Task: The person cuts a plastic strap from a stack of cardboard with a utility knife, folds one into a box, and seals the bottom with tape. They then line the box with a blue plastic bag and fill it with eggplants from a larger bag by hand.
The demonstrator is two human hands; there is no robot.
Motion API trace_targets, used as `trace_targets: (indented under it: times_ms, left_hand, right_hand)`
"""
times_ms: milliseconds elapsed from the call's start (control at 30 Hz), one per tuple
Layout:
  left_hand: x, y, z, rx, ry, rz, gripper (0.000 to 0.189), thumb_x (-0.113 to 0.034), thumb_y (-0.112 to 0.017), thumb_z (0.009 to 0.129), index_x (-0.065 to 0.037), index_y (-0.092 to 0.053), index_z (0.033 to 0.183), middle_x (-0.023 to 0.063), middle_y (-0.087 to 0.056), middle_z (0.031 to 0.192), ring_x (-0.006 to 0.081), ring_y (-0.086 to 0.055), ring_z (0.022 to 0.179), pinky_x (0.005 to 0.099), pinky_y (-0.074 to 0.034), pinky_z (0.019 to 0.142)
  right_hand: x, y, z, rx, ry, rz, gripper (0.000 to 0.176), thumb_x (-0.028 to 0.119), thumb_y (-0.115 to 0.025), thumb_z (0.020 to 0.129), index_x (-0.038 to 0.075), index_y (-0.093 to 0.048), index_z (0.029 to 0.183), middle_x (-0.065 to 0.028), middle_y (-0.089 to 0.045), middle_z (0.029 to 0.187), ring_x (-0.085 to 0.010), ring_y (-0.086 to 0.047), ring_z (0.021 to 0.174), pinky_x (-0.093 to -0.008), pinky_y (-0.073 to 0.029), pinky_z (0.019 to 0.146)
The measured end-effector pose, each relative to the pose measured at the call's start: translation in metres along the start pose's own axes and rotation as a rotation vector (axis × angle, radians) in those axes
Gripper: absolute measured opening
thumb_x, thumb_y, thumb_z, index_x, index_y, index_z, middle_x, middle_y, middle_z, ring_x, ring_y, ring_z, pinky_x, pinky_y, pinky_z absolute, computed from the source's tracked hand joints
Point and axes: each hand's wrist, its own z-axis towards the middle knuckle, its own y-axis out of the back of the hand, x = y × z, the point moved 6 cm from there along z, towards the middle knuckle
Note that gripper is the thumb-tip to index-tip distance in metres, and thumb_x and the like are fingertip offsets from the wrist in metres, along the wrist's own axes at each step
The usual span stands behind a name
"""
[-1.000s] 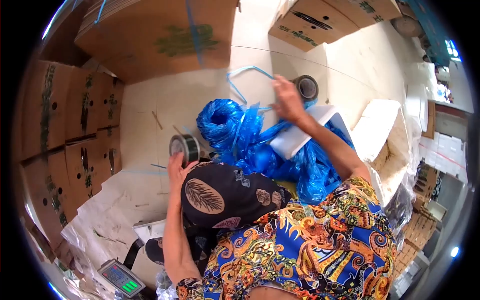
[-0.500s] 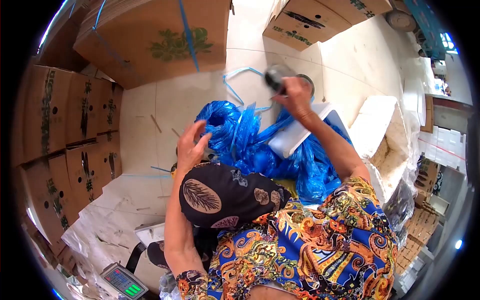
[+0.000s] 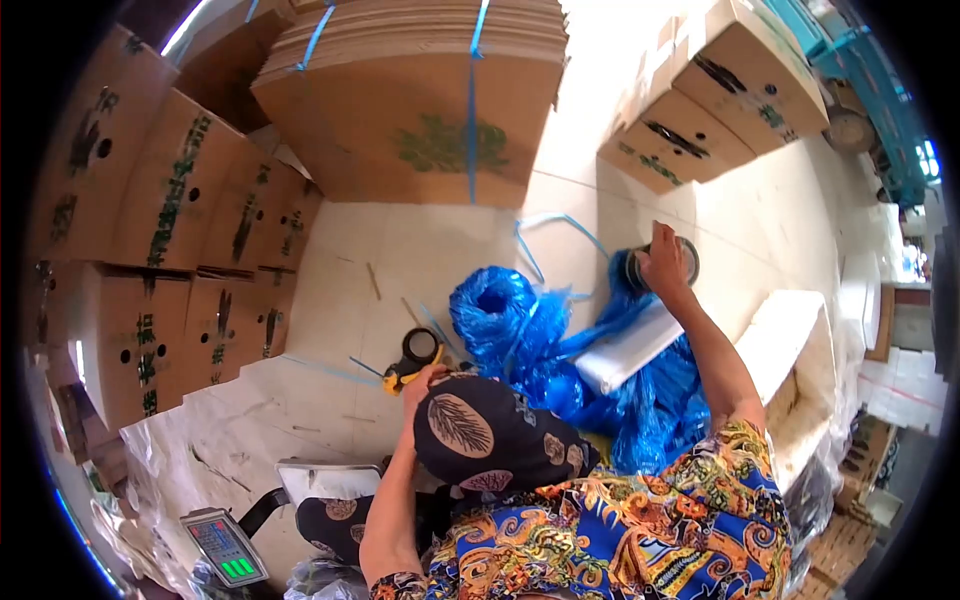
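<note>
At the left hand (image 3: 421, 385)'s fingertips, the dispenser (image 3: 399, 376) is touched, grip unclear — under the right hand (image 3: 664, 264)'s half-curled fingers, tape rolls (image 3: 692, 260) are being handled, hold uncertain; secure finger placement is called for.

Head view: worn on head, facing forward and steeply down, wide fisheye, dark rim. Patterned shirt (image 3: 640, 525) close, along bottom edge; trouser knee (image 3: 500, 435) just beyond; tiled floor (image 3: 350, 235) mid-frame; cardboard stack (image 3: 380, 125) farther, at top; distant room at right.

Strapped flattened cardboard (image 3: 390, 135) stands near stacked cartons (image 3: 150, 330); upper right, apparently a teal cart (image 3: 868, 88).
</note>
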Motion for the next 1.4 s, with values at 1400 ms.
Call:
trace_targets:
  times_ms: [1400]
  left_hand:
    - [-0.344,0.237,0.177,-1.037,-0.688,0.828,0.027,-0.017,-0.065,0.086,-0.002,-0.06,0.109,0.0181,-0.065,0.104,0.0374,-0.059,0.1,0.044,-0.044,0.092]
  right_hand:
    - [0.26,0.139,0.081,-0.556,0.543,0.035,0.05,0.018,-0.07,0.08,0.013,-0.058,0.128,-0.0059,-0.052,0.127,-0.0264,-0.047,0.111,-0.0401,-0.038,0.095]
